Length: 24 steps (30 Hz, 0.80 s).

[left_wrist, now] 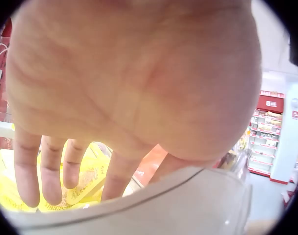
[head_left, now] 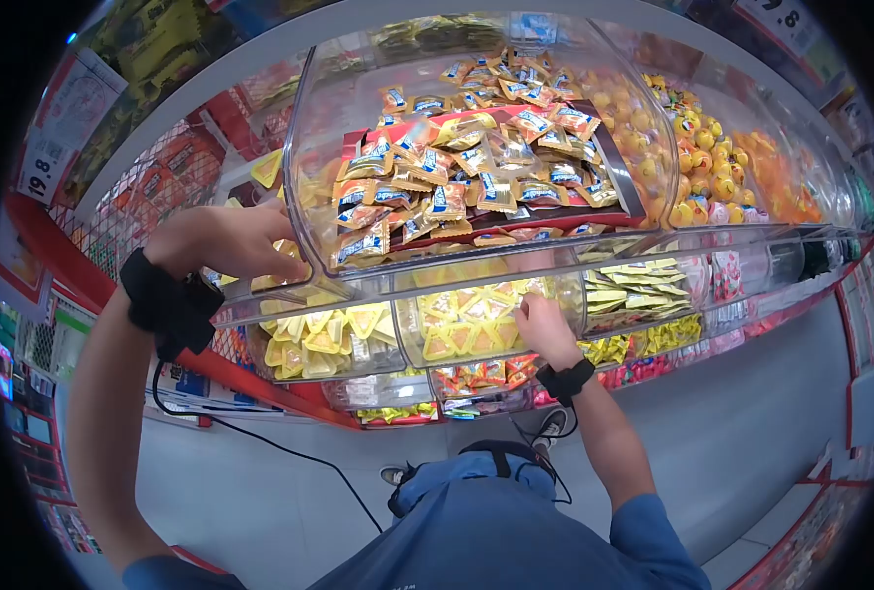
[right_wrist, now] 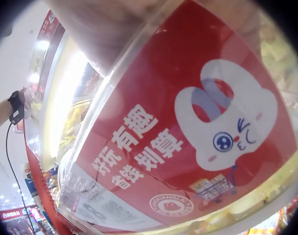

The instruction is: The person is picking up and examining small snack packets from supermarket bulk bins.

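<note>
My left hand (head_left: 230, 241) reaches over a clear bin at the left of the display. In the left wrist view, that hand's palm (left_wrist: 134, 78) fills the top, and its fingers (left_wrist: 51, 176) hang fairly straight over yellow triangular packs (left_wrist: 88, 183). The thumb tip is hidden behind a pale rim (left_wrist: 139, 215). My right hand (head_left: 550, 329) is at the lower middle bin, beside its yellow triangular packs (head_left: 471, 320). In the right wrist view, the right hand (right_wrist: 110, 34) lies along the bin's rim, above a red rabbit label (right_wrist: 188, 127); I cannot tell what its fingertips hold.
Wrapped candies (head_left: 447, 187) fill the upper bin on a red and black box. Round orange-yellow candies (head_left: 707, 147) lie to the right. Flat green-yellow packets (head_left: 633, 290) stand beside the right hand. A black cable (head_left: 270, 447) hangs from the left wrist over the grey floor (head_left: 299, 492).
</note>
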### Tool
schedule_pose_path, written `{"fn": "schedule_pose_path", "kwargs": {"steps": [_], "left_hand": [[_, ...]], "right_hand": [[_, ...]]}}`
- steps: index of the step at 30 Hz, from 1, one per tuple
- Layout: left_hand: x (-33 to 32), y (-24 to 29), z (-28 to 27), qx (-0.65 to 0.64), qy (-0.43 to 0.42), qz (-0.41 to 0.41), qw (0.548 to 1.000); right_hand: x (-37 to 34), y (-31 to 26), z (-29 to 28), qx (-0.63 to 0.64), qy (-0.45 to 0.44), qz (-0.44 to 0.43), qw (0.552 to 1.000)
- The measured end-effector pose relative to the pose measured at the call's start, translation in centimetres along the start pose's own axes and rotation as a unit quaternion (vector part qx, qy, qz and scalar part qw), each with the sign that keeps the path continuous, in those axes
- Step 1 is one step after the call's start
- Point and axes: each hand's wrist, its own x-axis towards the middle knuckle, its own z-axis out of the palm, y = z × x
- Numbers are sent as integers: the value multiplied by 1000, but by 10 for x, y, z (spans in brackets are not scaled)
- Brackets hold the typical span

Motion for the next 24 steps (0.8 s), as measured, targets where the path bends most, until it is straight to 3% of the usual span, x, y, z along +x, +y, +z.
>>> {"fn": "schedule_pose_path", "kwargs": {"steps": [2, 5, 8, 11, 14, 18, 21, 24], "left_hand": [[2, 4, 2, 34, 8, -18, 999], [6, 6, -5, 37, 9, 36, 999], [3, 17, -7, -26, 71, 21, 997], [-5, 21, -10, -112, 74, 6, 991], [-16, 8, -3, -119, 170, 50, 977], [-39, -3, -5, -131, 284, 50, 949], [-73, 29, 16, -270, 413, 22, 869], [-85, 49, 51, -367, 423, 92, 823]], "right_hand": [[-2, -4, -2, 15, 17, -6, 1000], [-2, -7, -4, 21, 21, -8, 1000], [-3, -11, -7, 30, 13, -3, 999], [-4, -14, -11, 39, 3, 6, 999], [-5, -17, -13, 60, 32, -12, 998], [-10, -23, -15, 123, 102, -54, 986], [-25, -49, -28, 189, 141, -93, 967], [-52, -101, -54, 347, 36, -166, 922]]}}
